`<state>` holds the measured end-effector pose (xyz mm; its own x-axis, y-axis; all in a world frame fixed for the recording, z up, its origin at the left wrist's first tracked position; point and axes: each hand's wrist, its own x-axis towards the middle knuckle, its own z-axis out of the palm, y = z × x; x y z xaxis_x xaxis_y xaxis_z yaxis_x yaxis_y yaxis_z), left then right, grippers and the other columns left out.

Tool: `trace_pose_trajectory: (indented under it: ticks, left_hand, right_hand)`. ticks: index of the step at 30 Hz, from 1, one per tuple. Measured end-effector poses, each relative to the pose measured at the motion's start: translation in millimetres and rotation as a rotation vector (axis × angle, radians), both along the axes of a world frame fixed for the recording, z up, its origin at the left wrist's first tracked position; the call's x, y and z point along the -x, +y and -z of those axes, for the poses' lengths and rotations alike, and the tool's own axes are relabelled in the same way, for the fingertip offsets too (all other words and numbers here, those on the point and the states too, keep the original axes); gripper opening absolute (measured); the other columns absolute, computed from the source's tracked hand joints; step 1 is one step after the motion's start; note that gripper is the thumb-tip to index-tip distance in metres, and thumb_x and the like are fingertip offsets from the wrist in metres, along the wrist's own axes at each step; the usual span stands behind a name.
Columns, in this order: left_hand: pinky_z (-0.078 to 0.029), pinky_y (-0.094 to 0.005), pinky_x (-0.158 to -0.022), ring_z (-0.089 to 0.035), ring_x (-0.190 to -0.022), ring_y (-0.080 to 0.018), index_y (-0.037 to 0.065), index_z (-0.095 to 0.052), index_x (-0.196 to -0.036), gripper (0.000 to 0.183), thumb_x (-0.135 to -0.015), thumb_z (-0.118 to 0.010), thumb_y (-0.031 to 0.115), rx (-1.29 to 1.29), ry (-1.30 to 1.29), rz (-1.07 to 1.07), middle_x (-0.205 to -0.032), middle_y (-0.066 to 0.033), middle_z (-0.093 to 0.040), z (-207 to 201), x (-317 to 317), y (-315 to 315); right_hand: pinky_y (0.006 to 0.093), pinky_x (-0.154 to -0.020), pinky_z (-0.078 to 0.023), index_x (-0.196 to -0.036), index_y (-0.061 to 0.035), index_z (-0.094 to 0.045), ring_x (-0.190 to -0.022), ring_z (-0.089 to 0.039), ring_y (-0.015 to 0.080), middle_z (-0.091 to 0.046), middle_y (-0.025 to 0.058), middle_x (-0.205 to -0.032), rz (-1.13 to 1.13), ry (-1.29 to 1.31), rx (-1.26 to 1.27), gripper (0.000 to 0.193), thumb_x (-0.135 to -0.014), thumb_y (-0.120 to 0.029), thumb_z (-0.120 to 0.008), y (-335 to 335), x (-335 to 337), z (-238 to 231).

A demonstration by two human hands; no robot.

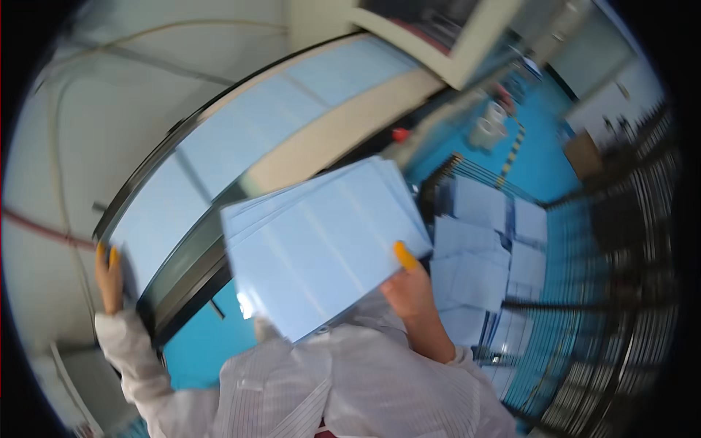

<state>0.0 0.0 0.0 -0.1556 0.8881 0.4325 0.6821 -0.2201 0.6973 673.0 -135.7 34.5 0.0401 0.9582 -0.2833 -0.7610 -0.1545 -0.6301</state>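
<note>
Centrally in the frame, the right hand grips a fanned stack of pale blue sheets, thumb on top. At far left, the left hand is beside the cream belt's near end; its grip I cannot tell.

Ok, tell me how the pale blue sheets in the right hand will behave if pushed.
The sheets are probably fairly stiff: they look flat well beyond the right hand. Fanned edges suggest they may slide over one another. Shiny streaks hint at slippery faces.
</note>
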Motion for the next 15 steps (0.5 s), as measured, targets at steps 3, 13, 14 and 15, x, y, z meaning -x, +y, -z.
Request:
trace_pose_trajectory:
  ticks: [3, 13, 14, 15]
  left_hand:
    - [-0.039, -0.032, -0.088, -0.051, -0.103, -0.0241, -0.002, -0.049, -0.12, 0.043, -0.087, -0.057, 0.023, 0.438, 0.22, -0.26, -0.114, -0.0182, -0.054, -81.2, -153.9, -75.5]
    - [-0.03, -0.0414, -0.101, -0.036, -0.12, -0.0402, -0.003, -0.042, -0.125, 0.077, -0.07, -0.072, 0.042, 0.283, 0.576, -0.285, -0.129, -0.0286, -0.037, -111.2, -168.6, -92.4]
    - [-0.03, -0.0414, -0.101, -0.036, -0.12, -0.0402, -0.003, -0.042, -0.125, 0.077, -0.07, -0.072, 0.042, 0.284, 0.565, -0.303, -0.129, -0.0286, -0.037, -107.9, -170.6, -88.6]
    - [-0.03, -0.0411, -0.101, -0.036, -0.12, -0.0394, -0.005, -0.042, -0.123, 0.076, -0.071, -0.071, 0.042, 0.242, 0.567, -0.272, -0.129, -0.028, -0.038, -106.3, -170.8, -85.3]
  right_hand:
    - [0.036, -0.089, -0.044, -0.114, -0.0016, -0.049, -0.102, -0.054, 0.022, -0.057, 0.0113, -0.111, 0.059, 0.311, 0.131, 0.027, -0.092, -0.016, -0.044, 12.8, -14.7, -36.1]
    - [0.0429, -0.088, -0.046, -0.116, 0.0009, -0.048, -0.105, -0.055, 0.0264, -0.057, 0.0139, -0.114, -0.131, 0.24, 0.06, 0.034, -0.094, -0.023, -0.039, 10.1, 13.6, -28.6]
    - [0.0435, -0.088, -0.046, -0.116, 0.0012, -0.048, -0.105, -0.055, 0.0272, -0.057, 0.0144, -0.113, -0.113, 0.243, 0.049, 0.034, -0.094, -0.022, -0.038, 11.8, 14.2, -27.9]
    - [0.0435, -0.088, -0.046, -0.116, 0.0012, -0.048, -0.105, -0.055, 0.0272, -0.057, 0.0144, -0.113, -0.122, 0.24, 0.048, 0.034, -0.094, -0.022, -0.038, 10.0, 15.6, -27.2]
